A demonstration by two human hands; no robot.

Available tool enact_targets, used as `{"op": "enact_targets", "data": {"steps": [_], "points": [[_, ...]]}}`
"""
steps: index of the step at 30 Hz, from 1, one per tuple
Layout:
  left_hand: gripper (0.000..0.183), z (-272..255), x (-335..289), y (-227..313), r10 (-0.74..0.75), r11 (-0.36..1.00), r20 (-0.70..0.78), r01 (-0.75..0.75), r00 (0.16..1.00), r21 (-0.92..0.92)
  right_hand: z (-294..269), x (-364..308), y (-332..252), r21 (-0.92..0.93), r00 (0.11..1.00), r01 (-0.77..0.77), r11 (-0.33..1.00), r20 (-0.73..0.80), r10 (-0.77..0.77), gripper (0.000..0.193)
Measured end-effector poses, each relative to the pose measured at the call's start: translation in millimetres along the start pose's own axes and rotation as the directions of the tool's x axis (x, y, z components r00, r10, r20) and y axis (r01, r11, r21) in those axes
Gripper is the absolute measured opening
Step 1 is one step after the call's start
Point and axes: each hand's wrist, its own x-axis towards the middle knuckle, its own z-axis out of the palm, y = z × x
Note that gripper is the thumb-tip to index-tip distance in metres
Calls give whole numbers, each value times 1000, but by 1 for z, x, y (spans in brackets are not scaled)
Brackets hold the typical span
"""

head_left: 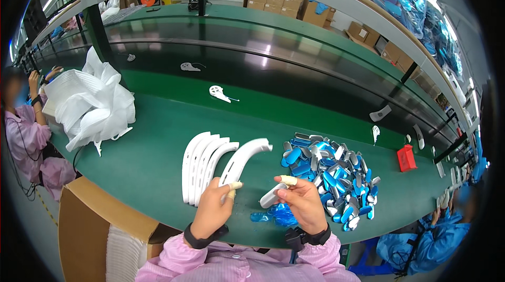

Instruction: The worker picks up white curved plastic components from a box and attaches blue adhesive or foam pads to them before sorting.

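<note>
1. Clock: centre btwn the hands, 12 = straight away from wearer.
2. R hand point(302, 202), approx 3: thumb + fingers pinched on a silver oval cap point(273, 195), held tilted above the bench point(142, 174). Tip: grip by rim, keep pads off the shiny face.
3. L hand point(214, 201), approx 9: fingers drawn in narrow at near end of a curved white moulding point(245, 160); can't tell if they actually grip. Moulding runs off toward 12, far end bending R. Tip: steady it w/ light pressure so it doesn't skid or scuff.
4. Finger cots point(289, 180) on both hands; prob. worth checking they're snug, else small pcs may slip.
5. Crumpled blue film point(282, 215) at 4–5, just beside R hand. Better kept clear of the pcs.
6. Row of white mouldings point(194, 169) at 10, nested close. Tip: avoid knocking w/ L wrist.
7. Pile of blue + silver caps point(336, 177) at 2–3, loose; R forearm could spill it.
8. Farther: red bin point(406, 158) approx 2–3; white foam wrap point(94, 106) at 10.
</note>
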Motion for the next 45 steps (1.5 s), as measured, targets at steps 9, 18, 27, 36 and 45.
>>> {"op": "enact_targets", "data": {"steps": [9, 18, 27, 36, 45], "points": [[16, -2, -16, 17, -147, 376, 303, 336, 942, -864, 12, -4, 20, -39, 998, 53, 998, -40, -55, 29], [13, 6, -18, 21, -64, 285, 222, 231, 973, -930, 20, -3, 55, 415, 989, 145, 898, -48, -137, 24], [14, -2, -18, 13, -50, 237, 389, 389, 920, -890, 6, 2, 34, 448, 996, -74, 891, 79, 43, 22], [10, 3, -20, 8, 9, 360, 354, 327, 935, -874, 16, 5, -3, -417, 978, 206, 885, 109, -177, 21], [47, 3, -20, 21, 30, 302, 197, 179, 980, -936, 33, 4, -6, -670, 928, 373, 642, 251, -277, 26]]}}
